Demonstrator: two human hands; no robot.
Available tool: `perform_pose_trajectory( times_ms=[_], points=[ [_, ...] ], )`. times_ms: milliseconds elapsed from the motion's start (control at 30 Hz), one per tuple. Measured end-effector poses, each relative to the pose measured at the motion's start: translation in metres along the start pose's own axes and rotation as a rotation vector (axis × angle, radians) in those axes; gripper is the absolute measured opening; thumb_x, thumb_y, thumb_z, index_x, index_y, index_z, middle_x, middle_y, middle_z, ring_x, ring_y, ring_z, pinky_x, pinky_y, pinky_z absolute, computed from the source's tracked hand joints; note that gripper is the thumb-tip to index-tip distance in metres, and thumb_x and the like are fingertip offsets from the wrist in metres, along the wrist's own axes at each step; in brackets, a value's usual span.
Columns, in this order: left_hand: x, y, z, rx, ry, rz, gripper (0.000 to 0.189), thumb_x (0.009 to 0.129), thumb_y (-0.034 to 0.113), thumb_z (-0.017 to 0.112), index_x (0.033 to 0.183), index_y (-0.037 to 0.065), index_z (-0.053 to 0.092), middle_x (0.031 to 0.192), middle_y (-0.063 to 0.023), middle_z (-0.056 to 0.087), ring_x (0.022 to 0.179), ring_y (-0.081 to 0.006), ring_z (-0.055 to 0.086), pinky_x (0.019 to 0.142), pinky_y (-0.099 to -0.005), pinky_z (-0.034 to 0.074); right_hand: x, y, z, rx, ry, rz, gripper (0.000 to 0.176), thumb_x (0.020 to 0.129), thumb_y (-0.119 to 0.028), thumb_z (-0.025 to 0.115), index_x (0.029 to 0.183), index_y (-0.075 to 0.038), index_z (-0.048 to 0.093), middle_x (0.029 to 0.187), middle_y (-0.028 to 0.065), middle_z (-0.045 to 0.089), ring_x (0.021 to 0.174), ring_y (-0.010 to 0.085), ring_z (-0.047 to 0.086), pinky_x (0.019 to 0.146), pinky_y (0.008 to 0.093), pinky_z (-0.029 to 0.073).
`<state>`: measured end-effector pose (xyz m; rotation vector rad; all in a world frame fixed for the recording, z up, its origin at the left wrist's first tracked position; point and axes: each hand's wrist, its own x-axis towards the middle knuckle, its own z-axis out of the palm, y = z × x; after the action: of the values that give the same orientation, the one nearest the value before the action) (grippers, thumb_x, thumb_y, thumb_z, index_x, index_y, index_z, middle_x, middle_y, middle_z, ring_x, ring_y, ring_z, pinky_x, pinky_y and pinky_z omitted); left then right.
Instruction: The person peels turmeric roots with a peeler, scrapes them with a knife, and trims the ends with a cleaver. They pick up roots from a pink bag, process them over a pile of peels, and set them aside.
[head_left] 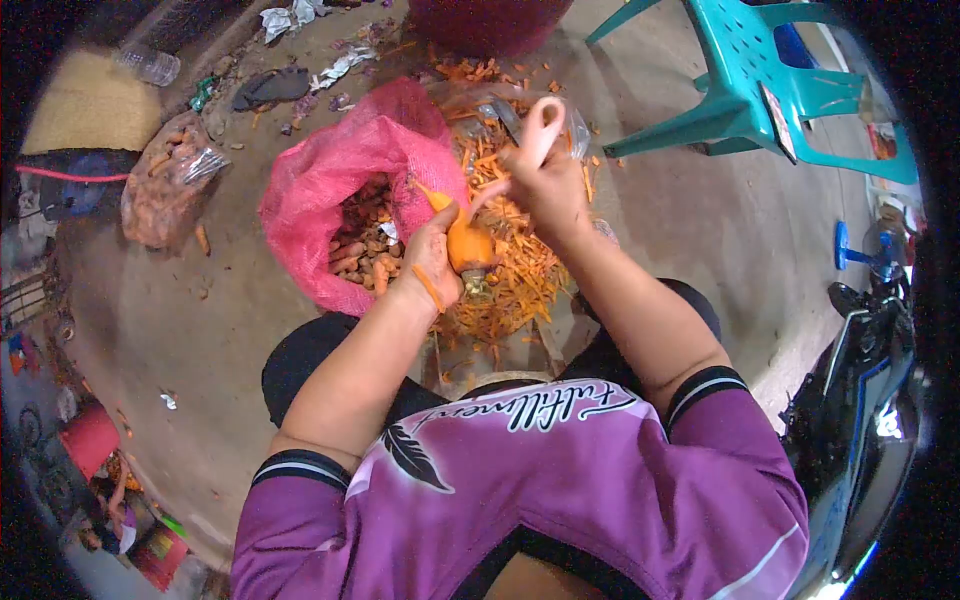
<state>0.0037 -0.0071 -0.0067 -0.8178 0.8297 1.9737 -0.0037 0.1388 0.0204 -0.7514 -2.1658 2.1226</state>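
Observation:
My left hand (436,262) is wrapped round a thick orange carrot (468,243), its cut stem end toward me and its thin tip pointing away. An orange peel strip lies across my left wrist. My right hand (545,185), just right of the carrot, is closed on a pale pink peeler handle (543,130) with a loop at its end. Beneath both hands lies a heap of orange peelings (525,270). To the left, a pink mesh sack (315,180) stands open with brownish carrots (352,258) inside.
A green plastic chair (740,80) stands at the upper right, a motorcycle (865,400) at the right edge. A clear bag of carrots (170,185) is at the left. A dark red tub (490,20) stands ahead. Scraps litter the floor; another person's arm (117,490) shows lower left.

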Motion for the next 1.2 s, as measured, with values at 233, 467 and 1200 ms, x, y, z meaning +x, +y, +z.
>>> perform_pose_trajectory(
  times_ms=[233,467,1200],
  points=[
    [0.002,0.001,-0.007,0.061,-0.057,-0.039,0.031,0.084,0.039,0.044,0.090,0.010,0.051,0.069,-0.0048,0.056,0.061,-0.0194,0.057,0.057,-0.0344,0.049,0.009,0.007,-0.003,0.166,0.084,0.054,0.019,0.071,-0.019,0.061,0.071,-0.002,0.053,0.059,0.0025,0.052,0.049,0.0096,0.049,0.043,0.0236,0.038],
    [-0.006,0.006,-0.004,0.121,-0.120,-0.082,0.035,0.084,0.042,0.041,0.090,0.009,0.052,0.072,-0.0059,0.057,0.065,-0.0214,0.057,0.057,-0.0357,0.049,0.000,0.006,0.003,0.038,-0.041,0.129,0.024,0.073,-0.021,0.059,0.080,0.001,0.051,0.062,0.0030,0.050,0.047,0.0100,0.046,0.041,0.0228,0.038],
    [-0.025,0.009,0.012,0.201,-0.301,-0.096,0.037,0.086,0.037,0.041,0.100,0.004,0.049,0.077,-0.0098,0.057,0.064,-0.0197,0.058,0.057,-0.0320,0.049,-0.012,-0.014,0.002,0.183,-0.162,0.099,0.022,0.072,-0.020,0.062,0.079,-0.003,0.051,0.062,0.0010,0.049,0.047,0.0077,0.043,0.042,0.0211,0.035]
  ],
)
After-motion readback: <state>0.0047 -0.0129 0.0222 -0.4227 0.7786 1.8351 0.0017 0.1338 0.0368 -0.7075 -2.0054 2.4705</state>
